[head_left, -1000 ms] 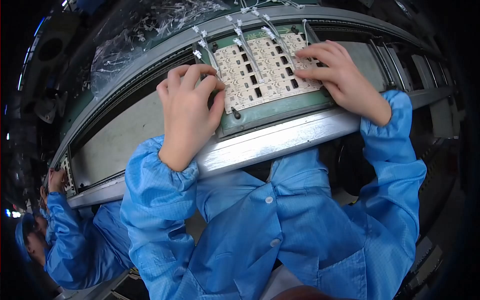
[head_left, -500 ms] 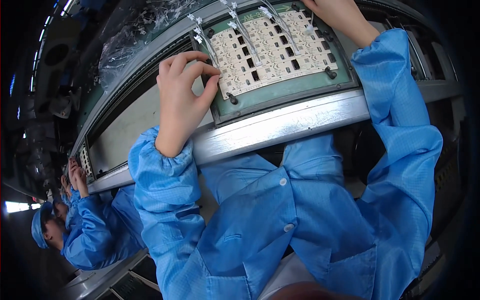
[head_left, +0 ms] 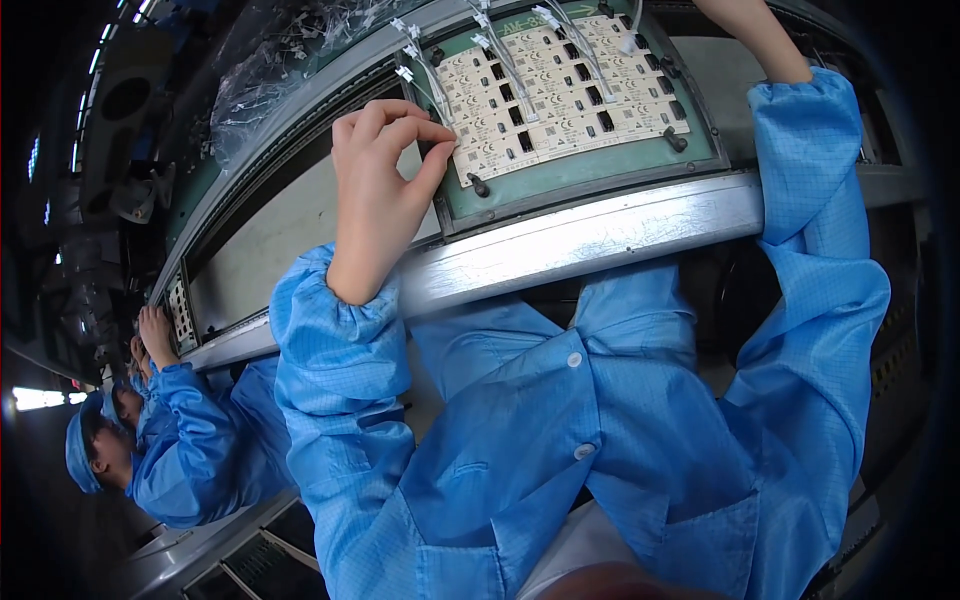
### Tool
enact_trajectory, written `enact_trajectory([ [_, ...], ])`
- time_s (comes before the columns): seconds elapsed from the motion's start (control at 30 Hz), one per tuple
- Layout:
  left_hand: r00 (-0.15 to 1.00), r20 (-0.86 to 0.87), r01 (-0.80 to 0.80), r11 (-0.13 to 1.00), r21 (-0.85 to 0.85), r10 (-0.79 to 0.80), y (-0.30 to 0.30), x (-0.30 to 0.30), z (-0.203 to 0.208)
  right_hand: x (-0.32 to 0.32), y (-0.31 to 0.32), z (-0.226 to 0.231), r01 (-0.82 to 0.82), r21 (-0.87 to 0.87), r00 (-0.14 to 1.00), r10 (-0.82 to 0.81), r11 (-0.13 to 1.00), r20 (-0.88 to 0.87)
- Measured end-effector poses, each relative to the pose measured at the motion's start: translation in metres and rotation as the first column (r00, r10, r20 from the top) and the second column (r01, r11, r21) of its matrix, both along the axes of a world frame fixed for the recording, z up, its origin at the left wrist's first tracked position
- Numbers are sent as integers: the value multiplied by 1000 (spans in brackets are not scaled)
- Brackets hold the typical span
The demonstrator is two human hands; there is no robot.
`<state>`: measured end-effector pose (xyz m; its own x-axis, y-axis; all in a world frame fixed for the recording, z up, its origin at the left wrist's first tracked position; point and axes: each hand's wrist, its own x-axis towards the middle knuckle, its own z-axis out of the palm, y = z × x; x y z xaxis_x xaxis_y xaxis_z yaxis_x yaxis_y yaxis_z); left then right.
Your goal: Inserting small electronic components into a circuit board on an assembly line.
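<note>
My left hand (head_left: 385, 165) is at the left edge of a cream circuit board panel (head_left: 560, 135), thumb and forefinger pinched at the panel's rim. A thin white wire lead (head_left: 432, 92) with white plugs runs down to these fingertips; whatever sits between them is too small to make out. Two more bundles of white wires (head_left: 510, 75) lie across the panel among rows of black parts. The panel rests in a green fixture (head_left: 590, 180) with black clamp knobs. My right hand (head_left: 745, 22) is beyond the fixture's upper right, its fingers cut off by the picture's top edge.
A metal rail (head_left: 600, 225) runs between the fixture and my body. Clear plastic bags with many white-plugged wires (head_left: 290, 75) lie at the upper left. Farther left along the line, co-workers in blue (head_left: 190, 450) work at another board panel (head_left: 180, 315).
My right hand has moved off the panel's upper right corner, out to the right. My left hand stays pinched at the panel's left edge. The whole view has shifted slightly.
</note>
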<state>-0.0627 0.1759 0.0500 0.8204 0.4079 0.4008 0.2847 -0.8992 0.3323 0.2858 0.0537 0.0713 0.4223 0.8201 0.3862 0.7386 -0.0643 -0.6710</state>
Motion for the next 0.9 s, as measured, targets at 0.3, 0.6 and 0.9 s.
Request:
enact_trajectory([
  [0.3,989,-135,87,967,240,-56,-27,-11,8,-11,-9,19,-46,178,887,122,983,-446],
  [0.6,991,-2,134,989,62,-134,63,108,48,-16,-5,21,-121,334,801,291,935,-524],
  [0.9,984,-164,7,906,423,69,70,242,7,4,1,1,-71,305,845,220,950,-487],
])
